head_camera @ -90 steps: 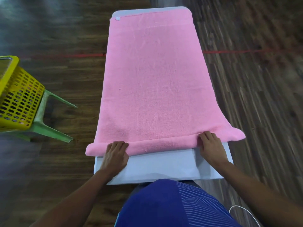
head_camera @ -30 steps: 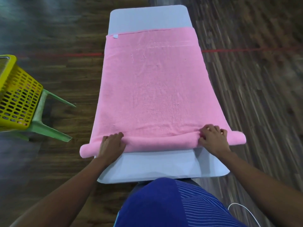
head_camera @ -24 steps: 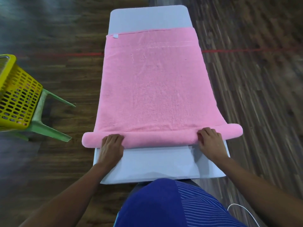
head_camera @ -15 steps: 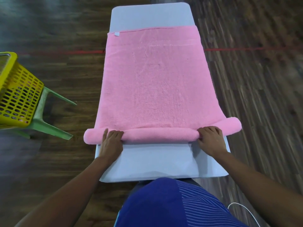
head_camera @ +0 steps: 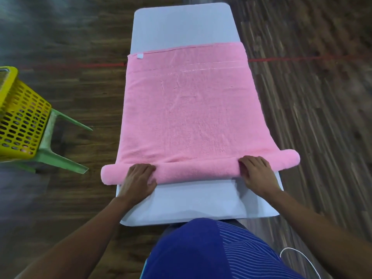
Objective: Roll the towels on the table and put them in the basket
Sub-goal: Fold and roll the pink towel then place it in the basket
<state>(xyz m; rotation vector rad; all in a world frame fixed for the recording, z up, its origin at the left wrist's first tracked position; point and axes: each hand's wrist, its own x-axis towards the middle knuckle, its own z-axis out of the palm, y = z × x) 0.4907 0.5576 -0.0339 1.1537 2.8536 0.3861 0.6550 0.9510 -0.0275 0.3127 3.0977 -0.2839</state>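
Observation:
A pink towel (head_camera: pixel 187 109) lies along the white table (head_camera: pixel 181 27), its far hem with a small white tag well short of the far edge. Its near end is wound into a thick roll (head_camera: pixel 197 170) that runs across the table and sticks out past both sides. My left hand (head_camera: pixel 140 179) grips the left part of the roll, fingers curled over the top and thumb at the front. On the right part, my right hand (head_camera: pixel 258 172) holds it the same way. The yellow basket (head_camera: pixel 22 121) stands at the left edge, only partly in view.
The basket sits on a green plastic stool (head_camera: pixel 56 156) on the dark wooden floor, left of the table. A red line crosses the floor. A bare strip of table lies between the roll and my body. A white cable (head_camera: pixel 298 256) hangs at my right side.
The roll has grown thicker, and the towel's far hem has slid toward me, baring more of the table's far end. Both hands stay on the roll and have regripped it.

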